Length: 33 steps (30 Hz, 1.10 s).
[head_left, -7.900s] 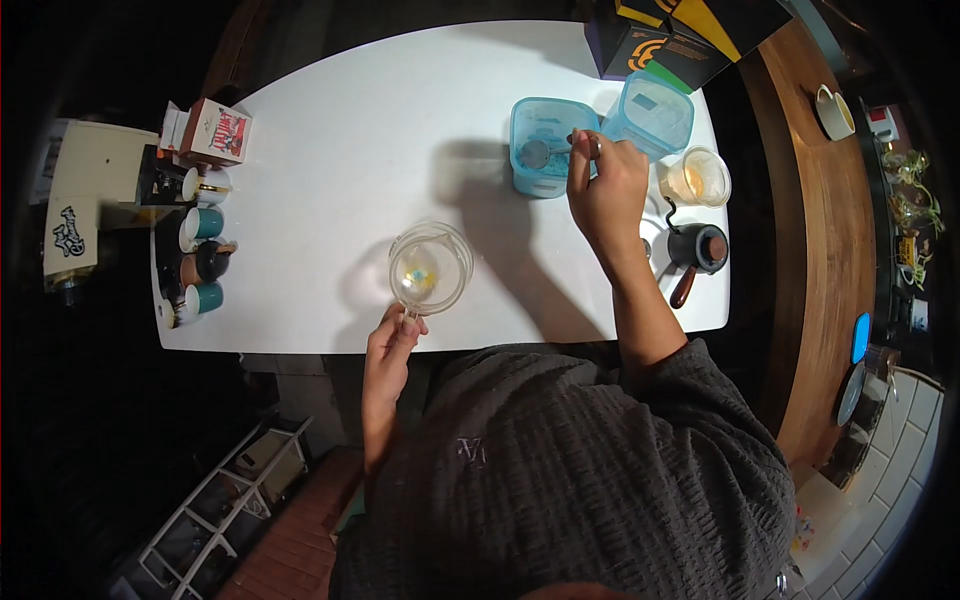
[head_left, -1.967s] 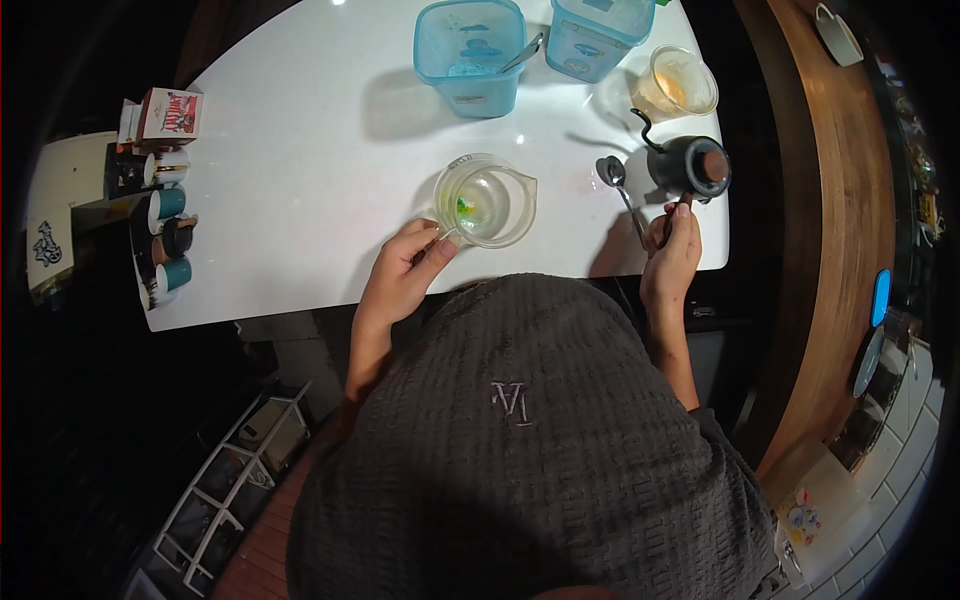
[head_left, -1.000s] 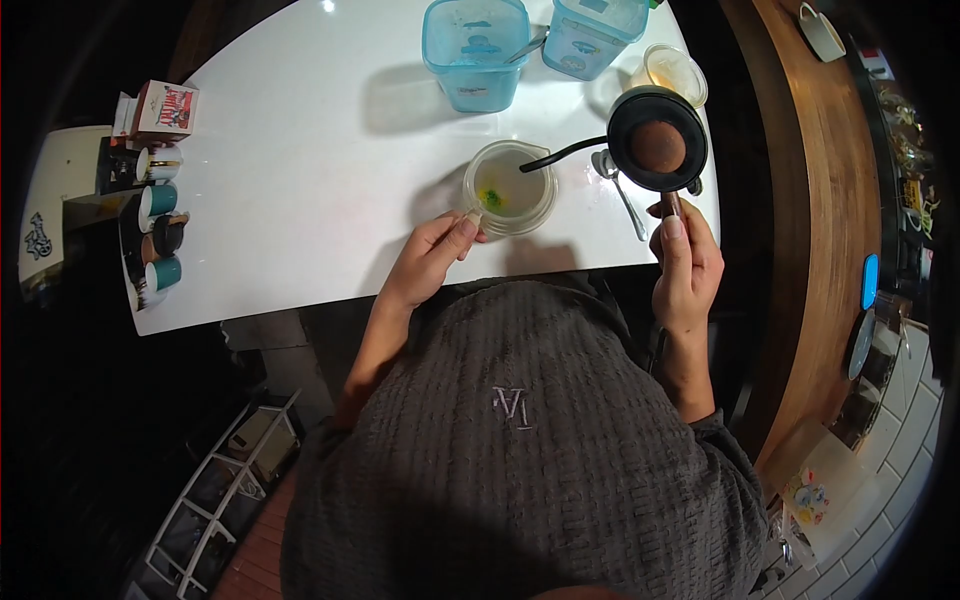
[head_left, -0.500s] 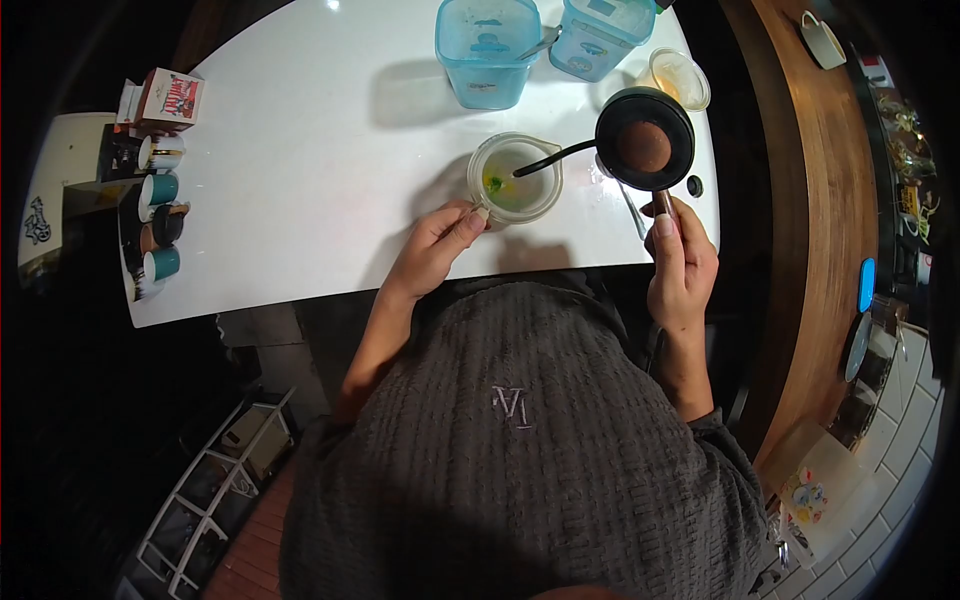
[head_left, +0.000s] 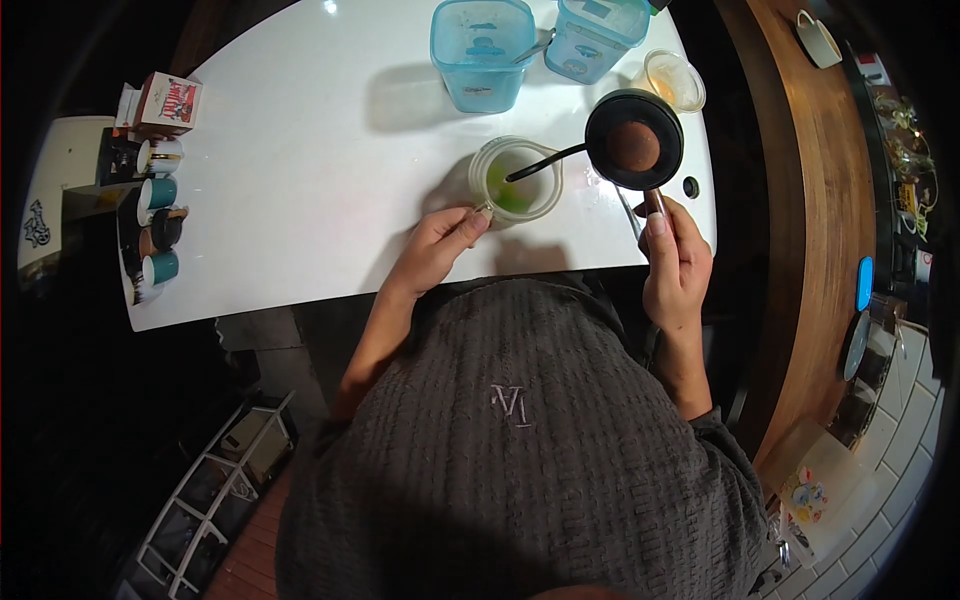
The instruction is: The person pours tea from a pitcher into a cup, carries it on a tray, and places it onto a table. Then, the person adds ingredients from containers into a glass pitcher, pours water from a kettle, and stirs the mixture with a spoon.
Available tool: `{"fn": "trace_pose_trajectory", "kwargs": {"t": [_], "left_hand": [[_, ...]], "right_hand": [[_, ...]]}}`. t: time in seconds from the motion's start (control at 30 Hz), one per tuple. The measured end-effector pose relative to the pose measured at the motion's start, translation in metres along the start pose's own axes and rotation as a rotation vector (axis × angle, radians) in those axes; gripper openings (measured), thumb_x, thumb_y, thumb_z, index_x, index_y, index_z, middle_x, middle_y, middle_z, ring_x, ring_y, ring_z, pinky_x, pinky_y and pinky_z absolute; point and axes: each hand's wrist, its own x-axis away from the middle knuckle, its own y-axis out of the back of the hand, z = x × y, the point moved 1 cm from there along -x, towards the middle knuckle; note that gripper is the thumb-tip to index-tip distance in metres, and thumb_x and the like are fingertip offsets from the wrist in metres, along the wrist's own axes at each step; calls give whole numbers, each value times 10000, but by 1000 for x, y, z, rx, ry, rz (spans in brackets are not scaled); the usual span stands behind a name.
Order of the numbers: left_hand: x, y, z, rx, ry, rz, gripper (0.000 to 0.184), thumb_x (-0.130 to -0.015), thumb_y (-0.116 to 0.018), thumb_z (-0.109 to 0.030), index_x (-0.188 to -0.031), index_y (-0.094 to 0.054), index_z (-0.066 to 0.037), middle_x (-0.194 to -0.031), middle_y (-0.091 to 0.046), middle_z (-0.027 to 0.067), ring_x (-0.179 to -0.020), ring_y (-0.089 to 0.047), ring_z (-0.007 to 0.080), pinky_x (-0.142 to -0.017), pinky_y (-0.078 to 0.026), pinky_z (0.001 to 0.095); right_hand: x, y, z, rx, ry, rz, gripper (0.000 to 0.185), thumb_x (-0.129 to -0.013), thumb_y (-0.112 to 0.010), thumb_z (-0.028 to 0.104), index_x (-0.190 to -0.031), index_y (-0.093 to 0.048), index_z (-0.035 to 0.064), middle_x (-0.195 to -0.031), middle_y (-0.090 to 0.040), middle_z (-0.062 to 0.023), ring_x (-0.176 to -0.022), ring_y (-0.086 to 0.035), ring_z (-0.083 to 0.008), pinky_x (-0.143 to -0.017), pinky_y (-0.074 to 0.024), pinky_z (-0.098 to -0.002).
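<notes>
My left hand (head_left: 443,242) is closed on the small handle of a clear jug (head_left: 552,205), which stands on the white table. Inside the jug lies a cloudy green liquid (head_left: 515,195). Held by its brown handle in my right hand (head_left: 678,250) is a black gooseneck kettle (head_left: 598,150) with a round brown knob (head_left: 633,146) on its lid. The kettle's thin spout reaches left over the jug, its tip above the opening. Whether water is flowing from the tip is too small to make out.
Two blue plastic containers (head_left: 478,90) stand beyond the jug, with a spoon handle (head_left: 535,47) between them. A small clear cup (head_left: 674,80) sits behind the kettle. Mugs (head_left: 160,192) and a small box (head_left: 167,102) line the left side. A wooden counter (head_left: 790,330) runs along the right.
The kettle and my right hand have shifted slightly left. The green in the jug has spread from a small spot into a wider cloud. My left hand keeps its hold.
</notes>
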Motion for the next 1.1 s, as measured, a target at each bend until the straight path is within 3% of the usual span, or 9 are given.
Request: {"fn": "trace_pose_trajectory", "kwargs": {"t": [0.17, 0.33, 0.47, 0.53, 0.77, 0.87, 0.97, 1.03, 1.1], "left_hand": [[3, 22, -4, -144, -90, -34, 372, -1008, -497, -340, -995, -681, -17, -750, -494, -41, -693, -411, 44, -624, -333, 200], [7, 23, -15, -25, 176, 86, 439, -994, -521, -406, -938, -679, 0, -735, -505, -35, -657, -412, 60, -622, -354, 221], [1, 9, 5, 53, 172, 117, 429, -1002, -505, -395, -963, -676, -4, -756, -534, -38, -665, -430, 54, -632, -366, 216], [-2, 3, 11, 103, 109, 94, 423, -1006, -488, -393, -1043, -674, -15, -776, -544, -27, -691, -445, 47, -625, -350, 194], [7, 20, -7, -137, -61, -4, 414, -1003, -502, -385, -1032, -674, -9, -794, -559, -20, -713, -449, 50, -633, -355, 197], [8, 31, 1, -172, 141, 59, 408, -1010, -489, -374, -1025, -671, -10, -801, -563, -18, -716, -445, 50, -632, -354, 201], [4, 22, 12, -40, 176, 79, 399, -1020, -469, -358, -1021, -666, -11, -800, -558, -23, -713, -439, 52, -630, -353, 206], [1, 12, 17, 83, 105, 26, 409, -1000, -509, -398, -889, -659, -35, -769, -563, -17, -696, -448, 58, -642, -382, 208], [1, 8, 13, 100, 93, -10, 405, -1000, -508, -396, -882, -658, -38, -781, -563, -15, -696, -445, 57, -644, -380, 208]], "right_hand": [[-2, -1, 0, -2, 16, -4, 298, -969, -530, 189, -1074, -615, -76, -664, -522, -14, -604, -460, -78, -569, -359, -235], [-5, -2, 2, 9, 31, -5, 304, -968, -534, 194, -1080, -615, -76, -662, -520, -17, -603, -461, -80, -569, -360, -237], [-7, -2, 1, 2, 19, 7, 300, -966, -536, 191, -1085, -615, -72, -661, -519, -19, -603, -461, -81, -570, -363, -240], [-6, -3, 1, 2, 15, 13, 297, -966, -536, 189, -1085, -615, -72, -661, -518, -19, -603, -461, -81, -569, -363, -240], [-4, 0, 2, 1, 2, 12, 294, -966, -536, 186, -1076, -617, -74, -658, -517, -17, -603, -458, -78, -565, -360, -240], [-4, -1, -1, -9, 7, 13, 299, -967, -534, 188, -1079, -618, -75, -657, -516, -18, -602, -457, -78, -564, -360, -240], [-4, -3, 0, 1, 18, 15, 308, -968, -533, 191, -1093, -618, -78, -659, -518, -20, -602, -458, -80, -565, -362, -239], [-4, -4, 1, 7, 21, 14, 313, -968, -532, 192, -1101, -617, -79, -662, -519, -21, -603, -459, -82, -566, -363, -238], [-4, -4, 1, 8, 25, 21, 319, -966, -532, 189, -1115, -615, -82, -663, -523, -25, -603, -465, -84, -568, -364, -238]]}}
